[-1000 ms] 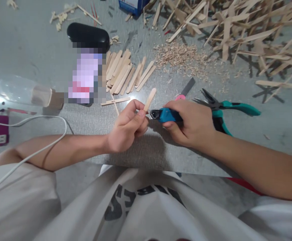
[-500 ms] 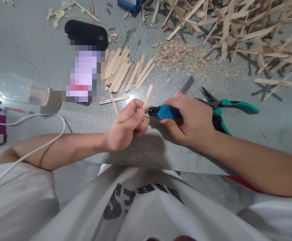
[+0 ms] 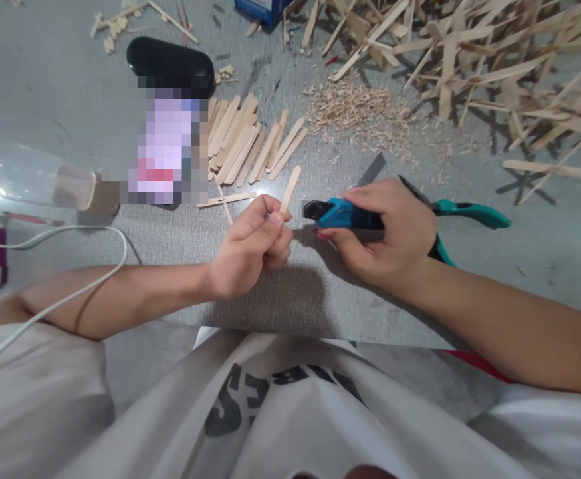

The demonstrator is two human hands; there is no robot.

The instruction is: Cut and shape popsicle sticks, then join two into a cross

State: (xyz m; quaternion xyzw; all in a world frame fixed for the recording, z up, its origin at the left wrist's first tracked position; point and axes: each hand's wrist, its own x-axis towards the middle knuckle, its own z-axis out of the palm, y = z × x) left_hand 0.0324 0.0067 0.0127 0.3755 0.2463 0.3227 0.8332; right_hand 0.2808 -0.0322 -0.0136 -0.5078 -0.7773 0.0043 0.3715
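Observation:
In my left hand (image 3: 255, 243) a wooden craft stick (image 3: 291, 186) is pinched between thumb and fingers, its rounded end pointing up and away. My right hand (image 3: 387, 229) is closed around a blue and black utility knife (image 3: 345, 214). The knife's dark tip points left toward the stick, with a small gap between them; no blade can be made out. Long-nose pliers (image 3: 474, 211) with teal handles lie on the table, partly hidden behind my right hand. A flat grey metal strip (image 3: 371, 168) sticks out beyond my right fingers.
Several craft sticks (image 3: 240, 146) lie grouped ahead of my hands, beside wood shavings (image 3: 355, 106). A large heap of sticks (image 3: 500, 60) fills the far right. A blurred phone (image 3: 165, 140), black case (image 3: 171, 65), clear container (image 3: 26, 173) and white cable (image 3: 86, 289) are left.
My right hand has drawn back to the right with the knife, opening a gap from the stick. My left hand has shifted slightly left, still holding the stick.

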